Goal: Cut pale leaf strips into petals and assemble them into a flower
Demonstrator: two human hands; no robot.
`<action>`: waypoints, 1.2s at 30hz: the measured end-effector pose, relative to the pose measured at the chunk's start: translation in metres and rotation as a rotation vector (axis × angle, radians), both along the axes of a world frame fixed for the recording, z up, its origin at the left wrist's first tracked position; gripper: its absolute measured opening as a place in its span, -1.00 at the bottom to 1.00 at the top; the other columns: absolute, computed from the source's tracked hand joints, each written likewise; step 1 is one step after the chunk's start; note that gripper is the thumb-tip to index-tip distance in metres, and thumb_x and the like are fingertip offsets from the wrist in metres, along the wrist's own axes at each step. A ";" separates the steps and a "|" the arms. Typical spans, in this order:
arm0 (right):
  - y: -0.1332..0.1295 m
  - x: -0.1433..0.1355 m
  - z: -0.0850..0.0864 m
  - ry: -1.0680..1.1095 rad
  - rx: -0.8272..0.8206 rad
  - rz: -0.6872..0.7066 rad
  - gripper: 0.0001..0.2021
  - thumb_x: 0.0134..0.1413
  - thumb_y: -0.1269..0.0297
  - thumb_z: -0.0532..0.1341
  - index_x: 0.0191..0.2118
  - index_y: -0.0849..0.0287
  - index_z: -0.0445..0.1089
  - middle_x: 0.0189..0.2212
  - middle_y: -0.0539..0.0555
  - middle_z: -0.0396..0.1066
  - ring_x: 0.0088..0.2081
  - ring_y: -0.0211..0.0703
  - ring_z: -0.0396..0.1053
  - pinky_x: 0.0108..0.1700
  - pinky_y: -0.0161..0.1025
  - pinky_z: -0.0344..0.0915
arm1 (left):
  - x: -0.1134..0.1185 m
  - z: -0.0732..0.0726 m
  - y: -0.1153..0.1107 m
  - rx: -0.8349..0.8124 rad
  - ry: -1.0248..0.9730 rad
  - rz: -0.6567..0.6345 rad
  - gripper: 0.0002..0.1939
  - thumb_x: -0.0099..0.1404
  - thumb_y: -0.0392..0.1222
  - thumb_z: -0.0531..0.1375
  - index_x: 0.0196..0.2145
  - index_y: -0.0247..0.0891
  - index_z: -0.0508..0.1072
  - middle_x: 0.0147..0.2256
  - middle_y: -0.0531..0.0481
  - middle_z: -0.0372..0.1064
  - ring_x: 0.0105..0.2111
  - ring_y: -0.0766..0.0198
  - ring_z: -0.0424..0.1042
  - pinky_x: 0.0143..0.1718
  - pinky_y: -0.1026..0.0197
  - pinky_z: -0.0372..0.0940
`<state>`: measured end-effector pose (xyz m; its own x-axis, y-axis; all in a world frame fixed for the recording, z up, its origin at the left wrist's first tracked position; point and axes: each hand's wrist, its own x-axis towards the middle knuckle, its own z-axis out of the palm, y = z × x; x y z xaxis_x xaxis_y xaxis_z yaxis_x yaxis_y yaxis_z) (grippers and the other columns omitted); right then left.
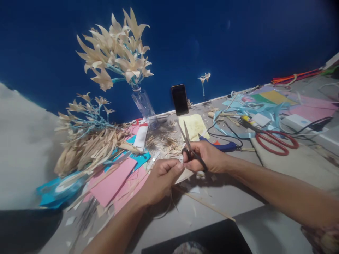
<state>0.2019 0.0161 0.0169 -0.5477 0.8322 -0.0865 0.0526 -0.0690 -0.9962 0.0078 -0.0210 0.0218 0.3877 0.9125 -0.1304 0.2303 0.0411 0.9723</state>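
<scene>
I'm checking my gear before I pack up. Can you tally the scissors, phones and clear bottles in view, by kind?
Scissors: 2 (black-handled scissors, red-handled scissors)
Phone: 1
Clear bottle: 1
Total: 4

Across the top of the frame, a deep blue, smooth, flat wall [169,38], with faint pale glints right of top centre and darker toward the upper right corner. Along its foot, rising toward the right edge, a thin whitish strip [332,61]. At left, a pale grey-white surface [23,148] with an uneven, sloping upper edge, meeting the blue. At lower left, a black shape with a rounded edge [26,229], too dark to identify. Through the middle and lower frame, a light grey, matte tabletop [169,227], unevenly lit, with soft shadows.
</scene>
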 end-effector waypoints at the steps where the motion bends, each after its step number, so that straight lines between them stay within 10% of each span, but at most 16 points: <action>1: 0.001 0.001 -0.001 0.014 -0.010 -0.013 -0.85 -0.21 0.42 0.33 -0.42 0.20 0.38 -0.57 -0.10 0.33 -0.53 -0.34 0.23 -0.50 -0.40 0.17 | -0.001 0.000 0.001 -0.031 -0.027 -0.015 -0.45 0.28 0.22 0.15 -0.65 -0.24 0.18 -0.64 0.15 -0.05 -0.60 0.40 -0.09 -0.58 0.28 -0.16; 7: 0.017 0.007 -0.002 0.104 -0.070 -0.099 -0.86 -0.17 0.35 0.35 -0.43 0.22 0.38 -0.60 -0.08 0.33 -0.59 -0.34 0.23 -0.53 -0.37 0.18 | -0.013 -0.007 0.007 -0.141 -0.182 0.003 -0.60 0.18 0.10 0.31 -0.54 -0.29 0.41 -0.66 0.16 0.10 -0.64 0.46 -0.06 -0.60 0.30 -0.19; 15: 0.024 0.008 -0.016 0.212 -0.009 0.021 -0.52 0.03 -0.16 0.28 -0.21 0.23 0.42 -0.29 0.14 0.50 -0.51 -0.31 0.27 -0.49 -0.34 0.18 | -0.015 -0.010 0.015 0.015 -0.453 0.353 -0.60 0.16 0.02 0.34 -0.60 -0.27 0.30 -0.69 0.18 0.06 -0.64 0.43 0.01 -0.57 0.31 -0.08; 36: 0.009 -0.002 -0.024 -0.112 -0.096 0.176 -0.76 -0.20 0.26 0.44 -0.45 0.26 0.41 -0.56 0.00 0.47 -0.57 -0.35 0.31 -0.55 -0.42 0.18 | -0.024 -0.017 0.018 0.236 -0.156 0.380 -0.65 0.20 0.02 0.30 -0.57 -0.29 0.42 -0.58 0.11 0.12 -0.54 0.38 0.02 -0.53 0.29 -0.03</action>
<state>0.1997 0.0253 -0.0073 -0.6660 0.7098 -0.2293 0.1820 -0.1434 -0.9728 -0.0161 -0.0033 0.0043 0.0191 0.9912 0.1307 0.0923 -0.1319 0.9870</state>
